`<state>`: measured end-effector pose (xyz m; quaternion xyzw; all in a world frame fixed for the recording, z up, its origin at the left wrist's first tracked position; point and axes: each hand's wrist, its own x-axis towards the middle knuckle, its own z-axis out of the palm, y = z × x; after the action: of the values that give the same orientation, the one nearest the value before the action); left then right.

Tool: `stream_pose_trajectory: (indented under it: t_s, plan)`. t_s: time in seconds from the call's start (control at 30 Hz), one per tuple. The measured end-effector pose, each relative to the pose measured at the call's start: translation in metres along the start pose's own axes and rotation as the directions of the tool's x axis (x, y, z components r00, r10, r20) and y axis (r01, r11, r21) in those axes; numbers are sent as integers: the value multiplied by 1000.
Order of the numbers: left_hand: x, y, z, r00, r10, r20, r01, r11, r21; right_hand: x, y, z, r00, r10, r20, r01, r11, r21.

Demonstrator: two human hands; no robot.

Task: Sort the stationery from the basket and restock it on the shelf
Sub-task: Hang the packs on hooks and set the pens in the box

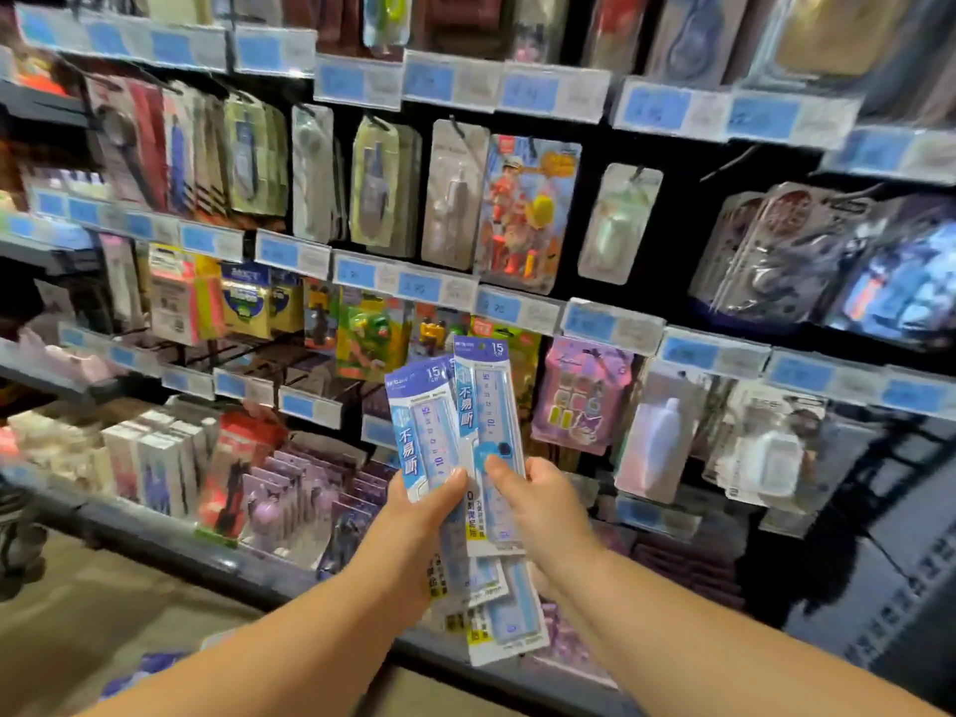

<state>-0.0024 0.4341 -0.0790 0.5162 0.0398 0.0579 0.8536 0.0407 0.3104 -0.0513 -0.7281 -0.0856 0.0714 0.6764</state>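
Ruler packs held upright, close before the shelf.
The left hand grips a fanned ruler bundle. Just beside it, the right hand pinches a single ruler pack, long axis vertical. What look like bare pegs lie up-left, nearer the left hand.

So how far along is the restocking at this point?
Done: the ruler packs look sorted, fanned together as one kind. In hand: the left hand grips the bunch while the right hand pinches the top pack, in front of the shelf. Left: none of these is hung yet; the basket is out of view.
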Motion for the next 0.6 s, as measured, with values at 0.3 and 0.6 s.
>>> stream_pose_trajectory:
  t_s: [0.3, 0.6]
  plan:
    - [-4, -22, 82, 989, -48, 142, 62, 994, -95, -29, -2, -70, 978, 18, -208, 4, 995, 104]
    - [-6, -48, 147, 961, -110, 252, 136, 987, -88, -46, 8, -131, 949, -54, -310, 104, 984, 145]
